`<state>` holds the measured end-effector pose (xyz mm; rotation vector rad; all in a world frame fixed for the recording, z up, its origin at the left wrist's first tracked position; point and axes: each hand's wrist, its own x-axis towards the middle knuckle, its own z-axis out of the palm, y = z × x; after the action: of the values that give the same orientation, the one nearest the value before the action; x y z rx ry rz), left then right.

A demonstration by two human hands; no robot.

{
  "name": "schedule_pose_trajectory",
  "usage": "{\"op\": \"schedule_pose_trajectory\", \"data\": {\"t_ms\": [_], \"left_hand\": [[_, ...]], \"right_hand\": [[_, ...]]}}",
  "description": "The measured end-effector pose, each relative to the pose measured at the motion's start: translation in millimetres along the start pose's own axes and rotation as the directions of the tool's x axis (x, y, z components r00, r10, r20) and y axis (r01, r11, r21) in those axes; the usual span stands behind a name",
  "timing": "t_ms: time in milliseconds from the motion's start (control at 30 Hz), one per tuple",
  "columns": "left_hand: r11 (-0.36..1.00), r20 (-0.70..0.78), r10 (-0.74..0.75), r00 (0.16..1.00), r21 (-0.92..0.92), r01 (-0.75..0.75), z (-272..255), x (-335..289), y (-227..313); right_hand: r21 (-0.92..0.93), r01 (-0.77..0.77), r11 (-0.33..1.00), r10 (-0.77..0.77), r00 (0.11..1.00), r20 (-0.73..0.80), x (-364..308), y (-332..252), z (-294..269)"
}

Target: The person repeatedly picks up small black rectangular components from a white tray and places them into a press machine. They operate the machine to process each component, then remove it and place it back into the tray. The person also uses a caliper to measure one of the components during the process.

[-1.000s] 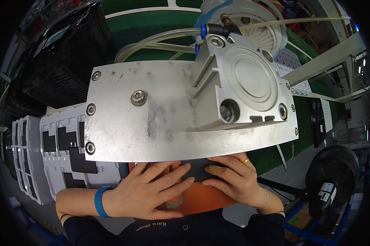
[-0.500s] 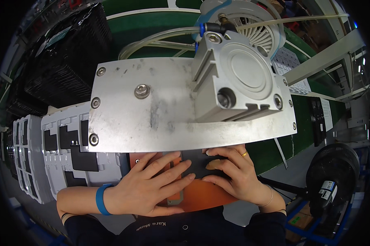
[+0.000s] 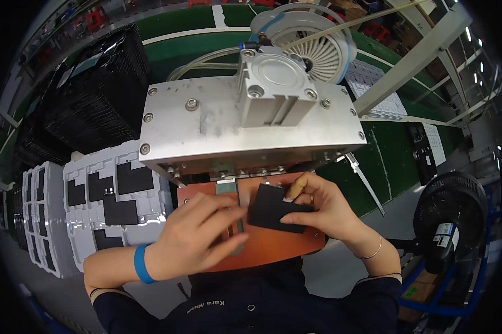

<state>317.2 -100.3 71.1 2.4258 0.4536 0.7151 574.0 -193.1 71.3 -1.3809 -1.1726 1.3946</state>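
Observation:
My right hand (image 3: 324, 205) pinches a thin black notched plate (image 3: 280, 208) between thumb and fingers. The plate is held tilted above the orange base (image 3: 273, 250) of a metal press. Yellowish covers sit on one or more of that hand's fingertips. My left hand (image 3: 198, 234) hovers over the base's left part, its fingers apart and slightly blurred, holding nothing I can see. Beside its fingers is a grey-green metal fixture strip (image 3: 227, 188), partly hidden by the hand. The press's silver top plate (image 3: 206, 125) carries a square pneumatic cylinder (image 3: 278, 83) above the work area.
White trays (image 3: 145, 209) with similar black plates stand at the left, below stacked black trays (image 3: 98, 92). A white fan (image 3: 312, 53) sits behind the press on the green table (image 3: 387, 150). A black fan (image 3: 451, 214) stands at the right.
The black plate, lower and partly under the press before, is now raised and tilted in my right hand. My left hand has lifted off the fixture. The view has shifted, showing more beneath the press top.

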Motion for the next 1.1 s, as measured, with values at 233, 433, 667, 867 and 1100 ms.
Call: {"op": "schedule_pose_trajectory", "data": {"t_ms": [233,433,667,867,1100], "left_hand": [[0.588,0.39,-0.408,0.825,-0.579,0.565,5,28,20],[0.368,0.61,-0.371,0.7,-0.595,0.714,10,24,27],[0.377,0.637,-0.376,0.673,-0.558,0.739,12,21,28],[0.372,0.649,-0.373,0.663,-0.55,0.747,14,27,28],[0.412,0.695,-0.371,0.616,-0.471,0.78,12,34,24]], "right_hand": [[0.198,0.03,0.98,-0.03,1.0,-0.005,-19,-10,13],[-0.008,0.042,0.999,-0.042,0.999,0.022,-7,-16,1],[-0.198,0.128,0.972,-0.115,0.991,0.074,0,-15,-5],[-0.115,0.096,0.989,-0.094,0.995,0.026,2,-11,-3],[-0.329,0.198,0.923,-0.304,0.9,-0.312,11,10,-14]]}}
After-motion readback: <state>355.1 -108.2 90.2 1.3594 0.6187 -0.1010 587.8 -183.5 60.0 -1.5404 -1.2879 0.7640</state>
